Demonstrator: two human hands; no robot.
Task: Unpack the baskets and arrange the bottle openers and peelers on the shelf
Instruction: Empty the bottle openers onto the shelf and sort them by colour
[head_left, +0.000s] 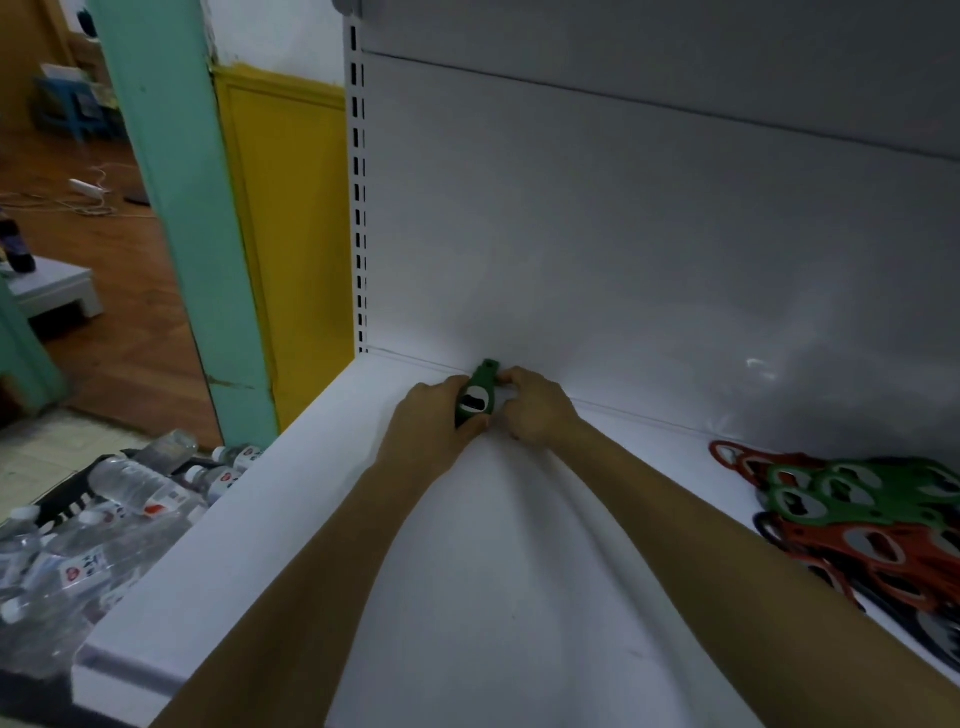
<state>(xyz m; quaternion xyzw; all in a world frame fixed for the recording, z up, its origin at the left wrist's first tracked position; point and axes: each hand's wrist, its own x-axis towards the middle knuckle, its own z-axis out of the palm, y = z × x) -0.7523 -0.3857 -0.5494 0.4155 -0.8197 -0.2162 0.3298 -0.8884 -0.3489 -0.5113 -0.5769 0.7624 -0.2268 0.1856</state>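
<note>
Both hands meet at the back of the white shelf (291, 519): my left hand (434, 415) and right hand (537, 405) pinch a green bottle opener (480, 397) between them, fingers closed on its sides. It stands tilted against the rear panel, narrow end up, with a metal-lined opening in its wide body. Well off to my right lies a heap of green and red openers (852, 514). Water bottles (135, 486) sit below, left of the shelf.
</note>
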